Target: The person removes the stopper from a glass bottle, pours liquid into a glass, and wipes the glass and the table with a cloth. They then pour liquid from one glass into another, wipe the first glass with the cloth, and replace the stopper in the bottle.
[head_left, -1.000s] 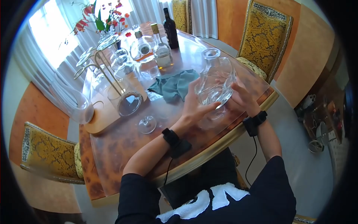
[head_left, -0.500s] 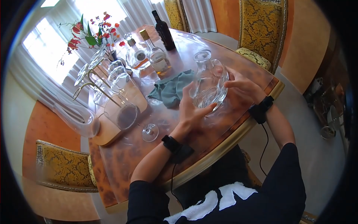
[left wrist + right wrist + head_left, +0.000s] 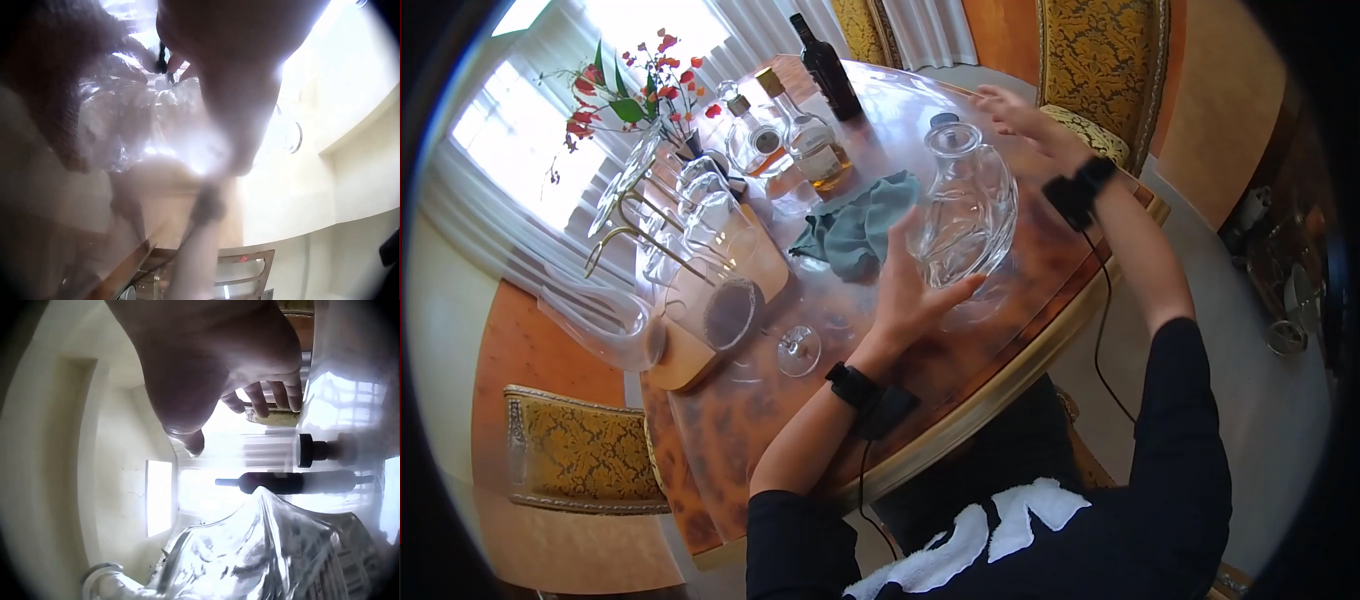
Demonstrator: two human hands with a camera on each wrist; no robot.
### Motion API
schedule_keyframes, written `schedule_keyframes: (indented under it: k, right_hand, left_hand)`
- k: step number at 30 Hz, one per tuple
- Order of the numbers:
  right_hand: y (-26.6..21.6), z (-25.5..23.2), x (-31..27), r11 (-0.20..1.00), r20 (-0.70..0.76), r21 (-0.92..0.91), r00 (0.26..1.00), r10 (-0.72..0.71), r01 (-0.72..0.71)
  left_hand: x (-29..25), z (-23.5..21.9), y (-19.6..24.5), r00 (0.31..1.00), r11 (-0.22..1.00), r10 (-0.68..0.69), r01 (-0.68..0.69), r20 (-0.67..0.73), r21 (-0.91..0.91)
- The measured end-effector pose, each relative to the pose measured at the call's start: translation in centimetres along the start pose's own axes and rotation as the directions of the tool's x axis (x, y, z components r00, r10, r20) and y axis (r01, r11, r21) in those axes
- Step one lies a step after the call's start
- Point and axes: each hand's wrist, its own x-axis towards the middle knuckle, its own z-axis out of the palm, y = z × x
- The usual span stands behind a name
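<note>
A clear glass decanter with ribbed, swirling sides is upright at the right part of the table. My left hand grips its near left side low down, thumb along the bottom edge and fingers up the side. Beyond the decanter's neck a black stopper stands on the tabletop; it shows more clearly as a dark knob in the right wrist view. My right hand hovers past the decanter's right side, empty, with fingers extended, to the right of the stopper. Left of the decanter lies a crumpled teal cloth.
A dark wine bottle and two liquor bottles, one of them gold-capped, stand farther back. On the left, a wooden board carries a metal stand with hanging glassware. A clear glass foot is near my left forearm. Red flowers rise behind.
My right hand has let go of the decanter and moved away from me, past its right side. The left hand keeps its hold. The black stopper now shows behind the neck.
</note>
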Motion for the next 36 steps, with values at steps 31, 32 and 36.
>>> schedule_keyframes:
  k: [31, 32, 36]
  right_hand:
    - [-17.3, 2.2, -8.2, 0.645, 0.108, -0.427, 0.744, -0.659, 0.634]
    - [-18.1, 3.3, -9.5, 0.612, 0.184, -0.487, 0.758, -0.626, 0.623]
    - [-17.9, 5.4, -11.1, 0.27, 0.399, -0.684, 0.657, -0.639, 0.678]
  left_hand:
    - [-0.8, -1.0, 0.3, 0.999, 0.989, -0.02, 0.026, -0.046, 0.143]
    - [-0.8, -1.0, 0.4, 0.999, 0.991, -0.017, 0.023, -0.046, 0.133]
    - [-0.9, -1.2, 0.7, 0.999, 0.992, -0.036, 0.041, -0.041, 0.121]
